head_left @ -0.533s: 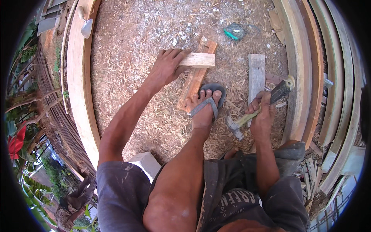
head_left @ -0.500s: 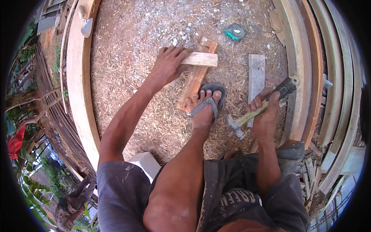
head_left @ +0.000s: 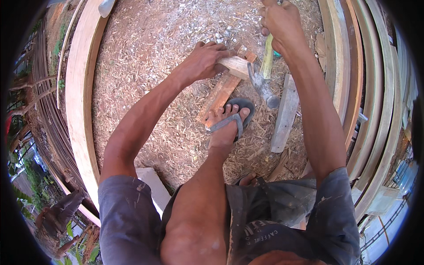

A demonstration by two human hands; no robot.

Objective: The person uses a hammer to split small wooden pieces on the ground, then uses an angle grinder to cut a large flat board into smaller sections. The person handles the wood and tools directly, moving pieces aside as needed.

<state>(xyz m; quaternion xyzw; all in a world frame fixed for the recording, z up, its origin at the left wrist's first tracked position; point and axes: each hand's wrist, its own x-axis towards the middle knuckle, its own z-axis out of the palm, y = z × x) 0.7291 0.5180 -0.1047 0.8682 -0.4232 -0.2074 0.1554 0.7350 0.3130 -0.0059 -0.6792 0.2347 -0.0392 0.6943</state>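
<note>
My left hand (head_left: 204,62) is closed around one end of a short pale wood block (head_left: 237,66). That block lies crosswise over a reddish-brown plank (head_left: 219,96) on the ground, whose near end is beside my sandalled foot (head_left: 225,126). My right hand (head_left: 282,22) is raised at the upper right, gripping a claw hammer (head_left: 267,62) by its handle. The hammer's metal head hangs by the block's right end, the claw overlapping that end in the picture; I cannot tell if they touch.
A grey board (head_left: 285,114) lies right of my foot. Long timbers (head_left: 336,57) run along the right side, and a long pale beam (head_left: 81,84) bounds the left, with a trowel (head_left: 106,8) on it. A white block (head_left: 152,185) sits near my left knee. Wood shavings cover the ground.
My right hand has swung the hammer up and forward from beside my right knee to near the block. The block is now tilted, its right end closer to me. The grey board has shifted and angled.
</note>
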